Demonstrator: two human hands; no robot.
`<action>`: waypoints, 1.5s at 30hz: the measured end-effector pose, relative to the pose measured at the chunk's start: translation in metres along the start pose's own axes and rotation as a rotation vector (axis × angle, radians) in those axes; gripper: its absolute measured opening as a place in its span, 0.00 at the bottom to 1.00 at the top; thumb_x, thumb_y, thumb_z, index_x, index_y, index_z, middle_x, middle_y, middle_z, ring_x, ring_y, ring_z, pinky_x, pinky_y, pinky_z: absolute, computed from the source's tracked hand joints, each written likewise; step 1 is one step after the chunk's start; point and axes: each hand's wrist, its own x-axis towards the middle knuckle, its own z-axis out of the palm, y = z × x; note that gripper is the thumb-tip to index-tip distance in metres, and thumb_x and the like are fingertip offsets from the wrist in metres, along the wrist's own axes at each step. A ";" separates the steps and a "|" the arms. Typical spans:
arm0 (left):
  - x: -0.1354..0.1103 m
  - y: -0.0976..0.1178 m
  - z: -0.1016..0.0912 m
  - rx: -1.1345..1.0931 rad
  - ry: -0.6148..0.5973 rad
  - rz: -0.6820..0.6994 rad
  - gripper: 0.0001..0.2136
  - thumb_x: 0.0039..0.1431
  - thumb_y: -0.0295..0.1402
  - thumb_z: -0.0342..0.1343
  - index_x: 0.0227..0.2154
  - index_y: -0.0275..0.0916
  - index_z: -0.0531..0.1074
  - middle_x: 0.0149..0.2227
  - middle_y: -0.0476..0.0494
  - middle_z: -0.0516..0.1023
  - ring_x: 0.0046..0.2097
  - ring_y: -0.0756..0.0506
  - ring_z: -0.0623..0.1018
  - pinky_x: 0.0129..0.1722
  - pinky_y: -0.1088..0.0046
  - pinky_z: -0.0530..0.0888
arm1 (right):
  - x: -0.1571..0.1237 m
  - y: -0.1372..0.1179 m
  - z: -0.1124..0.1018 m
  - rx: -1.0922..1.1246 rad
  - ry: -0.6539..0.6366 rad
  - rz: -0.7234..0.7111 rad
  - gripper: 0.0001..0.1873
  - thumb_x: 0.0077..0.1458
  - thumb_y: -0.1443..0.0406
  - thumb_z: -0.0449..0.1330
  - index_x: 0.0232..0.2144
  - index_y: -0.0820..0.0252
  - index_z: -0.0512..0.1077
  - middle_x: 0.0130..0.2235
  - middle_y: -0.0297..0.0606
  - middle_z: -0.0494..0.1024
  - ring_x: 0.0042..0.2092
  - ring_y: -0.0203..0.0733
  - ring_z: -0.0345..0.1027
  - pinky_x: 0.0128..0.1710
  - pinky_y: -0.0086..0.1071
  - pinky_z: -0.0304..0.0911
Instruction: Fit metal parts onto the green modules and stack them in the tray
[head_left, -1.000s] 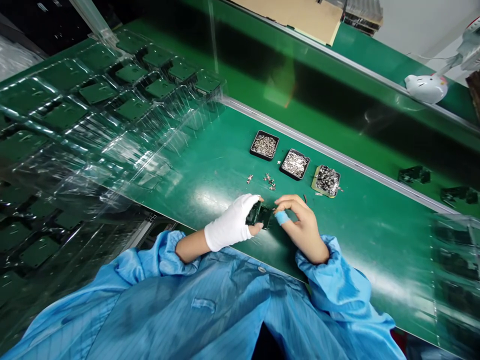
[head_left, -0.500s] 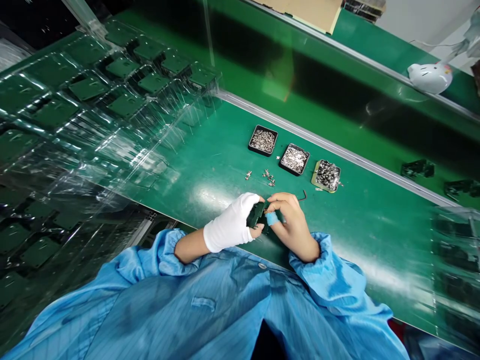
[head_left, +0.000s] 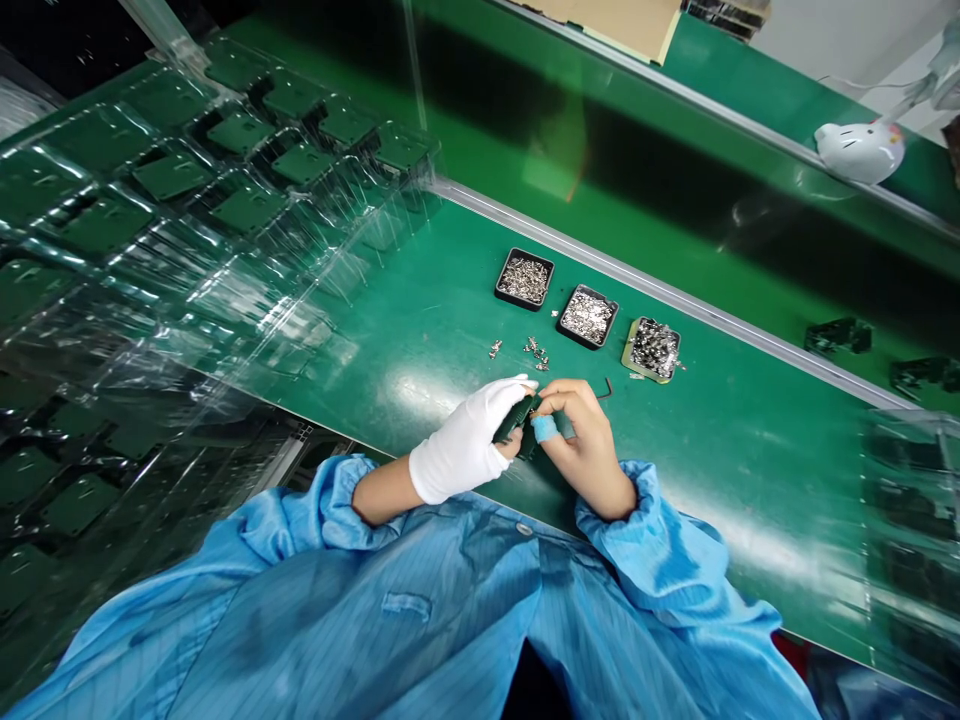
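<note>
My left hand (head_left: 469, 440), in a white glove with bare fingertips, grips a small dark green part (head_left: 511, 420) by its edges. Blue tape wraps the thumb of my right hand (head_left: 581, 435), whose thumb and fingers pinch at the part's right edge. Whatever lies between those fingertips is too small to make out. Just beyond the hands, small metal pieces (head_left: 537, 352) lie loose on the green tabletop (head_left: 427, 330). A bent hex key (head_left: 607, 388) rests close to my right fingers.
A black tray (head_left: 524, 278), a second black tray (head_left: 589, 316) and a yellowish tray (head_left: 652, 349) hold small metal pieces. Clear plastic trays (head_left: 247, 215) with green square parts stack at left. More clear trays (head_left: 911, 500) stand at right. A metal strip (head_left: 637, 272) runs along the back.
The green part has turned and tilted in my left hand, and the left thumb has shifted up across it. My right hand still pinches at its edge. The view has shifted slightly.
</note>
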 end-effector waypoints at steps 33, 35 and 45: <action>0.019 -0.001 -0.008 0.059 -0.134 -0.276 0.03 0.48 0.26 0.48 0.27 0.40 0.63 0.28 0.49 0.68 0.32 0.45 0.71 0.34 0.68 0.69 | 0.003 -0.002 0.009 -0.201 -0.214 0.043 0.20 0.46 0.77 0.50 0.42 0.57 0.63 0.40 0.43 0.70 0.43 0.47 0.65 0.43 0.40 0.66; 0.018 -0.003 -0.005 0.038 -0.113 -0.280 0.04 0.48 0.27 0.48 0.29 0.39 0.64 0.28 0.48 0.69 0.33 0.45 0.72 0.34 0.68 0.70 | 0.002 -0.003 0.014 -0.207 -0.203 0.062 0.19 0.46 0.77 0.50 0.41 0.57 0.63 0.40 0.42 0.70 0.42 0.46 0.65 0.42 0.39 0.66; 0.017 -0.019 -0.020 -0.152 -0.106 -0.317 0.10 0.57 0.31 0.50 0.42 0.38 0.68 0.42 0.44 0.77 0.45 0.45 0.77 0.47 0.67 0.73 | 0.038 0.034 -0.041 -0.214 -0.180 0.096 0.08 0.61 0.68 0.52 0.39 0.57 0.70 0.39 0.38 0.77 0.41 0.43 0.71 0.42 0.36 0.66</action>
